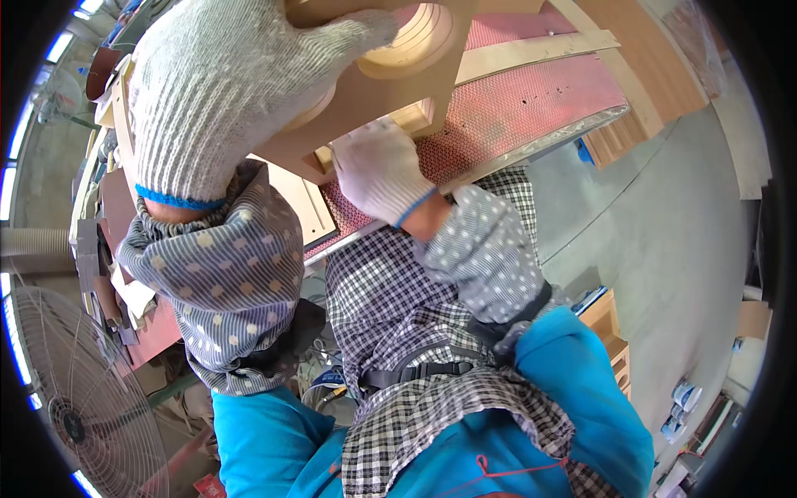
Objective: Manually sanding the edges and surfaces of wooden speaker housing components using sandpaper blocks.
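Note:
A light brown wooden panel (374,95) with a round stepped opening and rectangular cutouts stands tilted over the table. My left hand (224,91), in a grey-white knitted glove with a blue cuff, grips its left side. The thumb stretches across the front toward the round opening; the other fingers are mostly hidden. At the panel's lower edge is my right hand (380,170), in a similar glove. Its fingers curl into a lower cutout, and whatever they hold is hidden. Under the panel lies a red, textured mat (531,104) on the table.
A wooden strip (540,56) crosses the mat, and wood boards (656,62) lie beyond. A cream panel (295,199) rests left of my right hand. To the left stands a large fan (70,419). Wooden boxes (613,336) and small tubs (685,394) are on the right.

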Motion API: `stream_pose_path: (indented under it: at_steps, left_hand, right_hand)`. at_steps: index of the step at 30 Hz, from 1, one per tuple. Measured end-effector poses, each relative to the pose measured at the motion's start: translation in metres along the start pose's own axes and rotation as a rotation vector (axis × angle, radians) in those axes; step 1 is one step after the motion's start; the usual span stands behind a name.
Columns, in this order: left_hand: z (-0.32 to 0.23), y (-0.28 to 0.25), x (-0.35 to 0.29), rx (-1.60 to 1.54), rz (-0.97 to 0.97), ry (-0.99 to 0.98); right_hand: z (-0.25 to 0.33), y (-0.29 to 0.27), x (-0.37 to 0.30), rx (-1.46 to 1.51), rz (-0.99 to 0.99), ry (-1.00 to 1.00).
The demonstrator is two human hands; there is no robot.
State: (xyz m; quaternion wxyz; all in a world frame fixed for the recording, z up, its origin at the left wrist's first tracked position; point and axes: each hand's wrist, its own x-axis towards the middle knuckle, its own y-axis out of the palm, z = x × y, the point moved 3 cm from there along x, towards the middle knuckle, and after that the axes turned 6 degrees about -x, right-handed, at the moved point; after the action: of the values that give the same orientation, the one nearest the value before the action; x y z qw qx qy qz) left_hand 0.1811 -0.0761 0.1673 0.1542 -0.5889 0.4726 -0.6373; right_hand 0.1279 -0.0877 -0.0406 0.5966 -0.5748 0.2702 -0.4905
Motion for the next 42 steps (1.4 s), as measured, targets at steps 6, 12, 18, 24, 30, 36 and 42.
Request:
stream_pose_path:
  at_steps: [6,12,18,24,30,36,42]
  left_hand:
    - [0.002,-0.009,0.0,0.094,0.045,0.0]
    - [-0.01,0.005,0.002,0.0,-0.01,0.068]
    - [0.006,-0.001,0.001,0.088,0.017,0.093]
    - [-0.003,0.005,0.003,0.033,0.023,0.088]
    - [0.036,0.026,0.043,0.098,-0.067,0.074]
    - [0.031,0.036,0.037,0.031,-0.035,0.102]
    - [0.025,0.038,0.041,0.012,-0.028,0.115]
  right_hand:
    - [0.01,0.016,-0.037,-0.197,-0.402,-0.113]
    - [-0.019,-0.004,-0.007,-0.068,0.07,0.063]
    - [-0.013,0.017,-0.034,-0.119,-0.077,0.013]
    - [-0.027,-0.012,-0.008,0.002,0.261,0.202]
    - [-0.005,0.007,-0.036,-0.093,-0.434,-0.034]
    - [-0.026,-0.012,-0.009,0.01,0.208,0.149]
    - [-0.022,0.009,-0.047,-0.19,-0.32,0.025]
